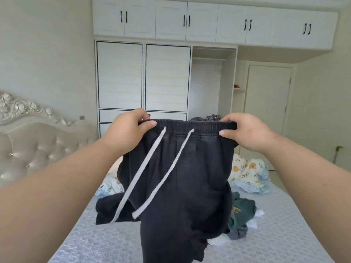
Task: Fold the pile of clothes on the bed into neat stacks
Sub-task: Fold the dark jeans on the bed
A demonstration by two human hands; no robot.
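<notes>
Head view: left hand (pixel 126 130), right hand (pixel 247 132) clench trousers (pixel 182 168) waistband, above bed (pixel 98 242).

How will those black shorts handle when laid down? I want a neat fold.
Probably floppy: the black shorts hang limp and creased from the waistband pinched by the left hand and right hand. The loose drawstring dangles, so it will likely stray. The fabric looks thick, maybe a bit weighty.
</notes>
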